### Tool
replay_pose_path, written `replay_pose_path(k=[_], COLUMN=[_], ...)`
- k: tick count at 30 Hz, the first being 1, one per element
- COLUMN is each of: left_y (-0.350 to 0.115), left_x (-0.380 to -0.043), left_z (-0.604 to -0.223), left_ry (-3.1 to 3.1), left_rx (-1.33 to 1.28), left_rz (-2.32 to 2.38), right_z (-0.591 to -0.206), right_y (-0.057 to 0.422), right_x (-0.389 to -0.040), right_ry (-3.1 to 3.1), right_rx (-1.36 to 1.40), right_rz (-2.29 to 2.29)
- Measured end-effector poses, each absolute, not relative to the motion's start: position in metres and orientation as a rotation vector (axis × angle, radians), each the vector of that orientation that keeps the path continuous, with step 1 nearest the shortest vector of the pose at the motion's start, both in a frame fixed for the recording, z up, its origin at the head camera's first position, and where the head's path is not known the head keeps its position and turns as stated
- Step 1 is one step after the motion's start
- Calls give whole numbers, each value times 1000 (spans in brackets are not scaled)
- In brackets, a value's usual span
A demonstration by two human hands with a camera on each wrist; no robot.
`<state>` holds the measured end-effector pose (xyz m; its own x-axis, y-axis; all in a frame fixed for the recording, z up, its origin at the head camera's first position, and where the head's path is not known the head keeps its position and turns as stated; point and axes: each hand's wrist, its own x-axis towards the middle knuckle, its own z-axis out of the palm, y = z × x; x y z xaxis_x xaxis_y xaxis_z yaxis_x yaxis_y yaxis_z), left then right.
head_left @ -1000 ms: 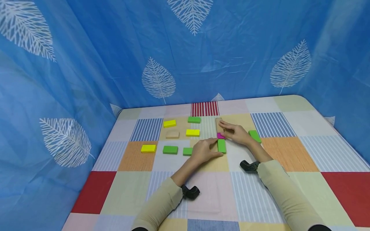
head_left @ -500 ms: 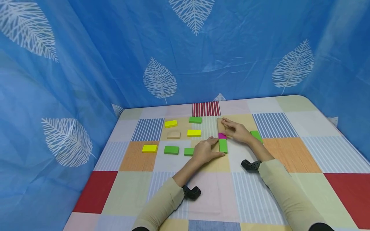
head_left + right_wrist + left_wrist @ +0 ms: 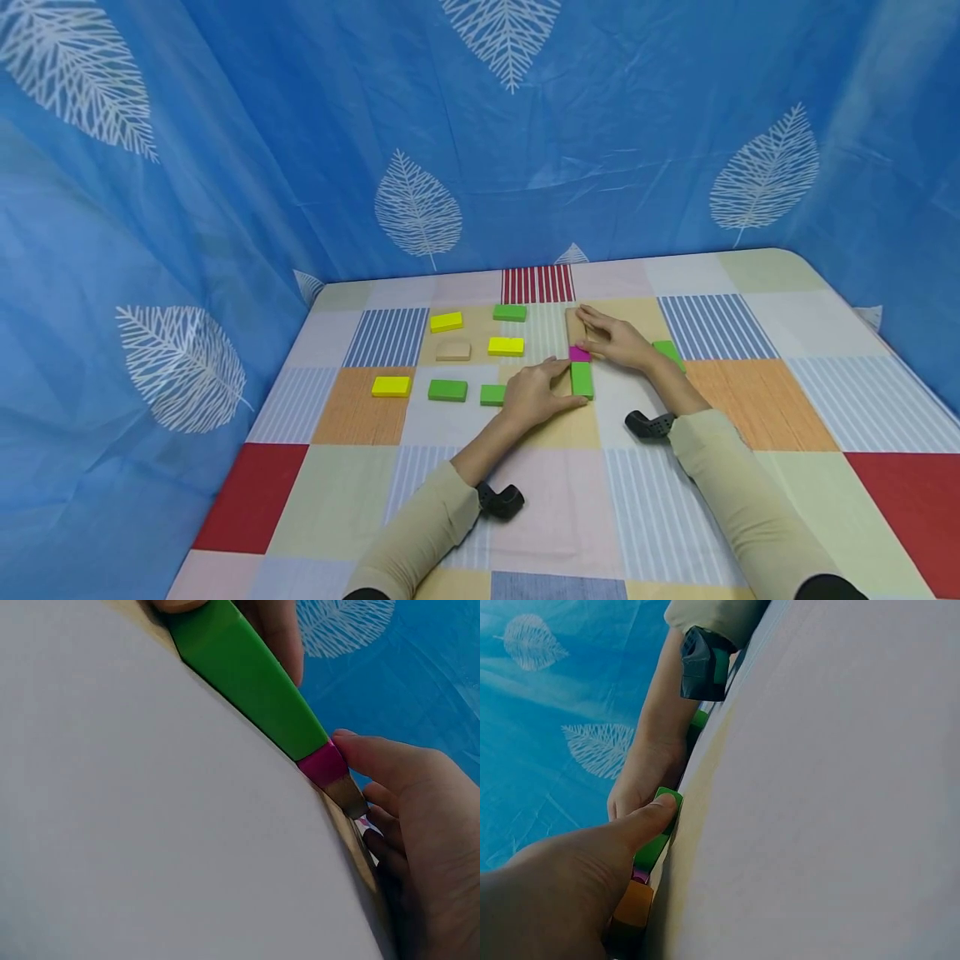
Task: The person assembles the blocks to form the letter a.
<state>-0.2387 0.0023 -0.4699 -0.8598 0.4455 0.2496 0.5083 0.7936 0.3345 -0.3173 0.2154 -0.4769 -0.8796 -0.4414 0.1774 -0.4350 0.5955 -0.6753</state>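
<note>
A green block (image 3: 582, 380), a magenta block (image 3: 580, 354) and a plain wooden block (image 3: 575, 327) lie end to end in a row running away from me. My left hand (image 3: 534, 395) holds the green block, its thumb at the near end and its fingers along the left side. In the left wrist view, the thumb presses that end of the green block (image 3: 656, 847). My right hand (image 3: 621, 345) is at the far part of the row, fingers on the wooden block. The right wrist view has its thumb touching the magenta block (image 3: 324, 763); its other fingertips are partly hidden.
Left of the row lie loose blocks: three yellow ones, including one yellow block (image 3: 392, 387), several green ones, including one green block (image 3: 447, 390), and a wooden block (image 3: 453, 351). Another green block (image 3: 668, 354) sits behind the right wrist. A blue curtain (image 3: 300, 125) borders the patchwork-covered table (image 3: 547, 492).
The head view has shifted slightly, moving the whole scene a little to the right. Both hands and the blocks otherwise keep nearly the same positions.
</note>
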Motion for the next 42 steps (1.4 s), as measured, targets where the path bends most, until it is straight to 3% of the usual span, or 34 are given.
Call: replay_pose_path(k=[26, 42], left_y=[1, 0], left_x=[-242, -241], left_z=[-473, -473], left_ry=[-2812, -2818], left_rx=[-769, -777], left_rz=[-586, -574], right_z=[-479, -475], right_y=[214, 215], right_x=[-315, -285], right_ry=[2857, 2774], right_rx=[-766, -743], right_rz=[-1159, -1105])
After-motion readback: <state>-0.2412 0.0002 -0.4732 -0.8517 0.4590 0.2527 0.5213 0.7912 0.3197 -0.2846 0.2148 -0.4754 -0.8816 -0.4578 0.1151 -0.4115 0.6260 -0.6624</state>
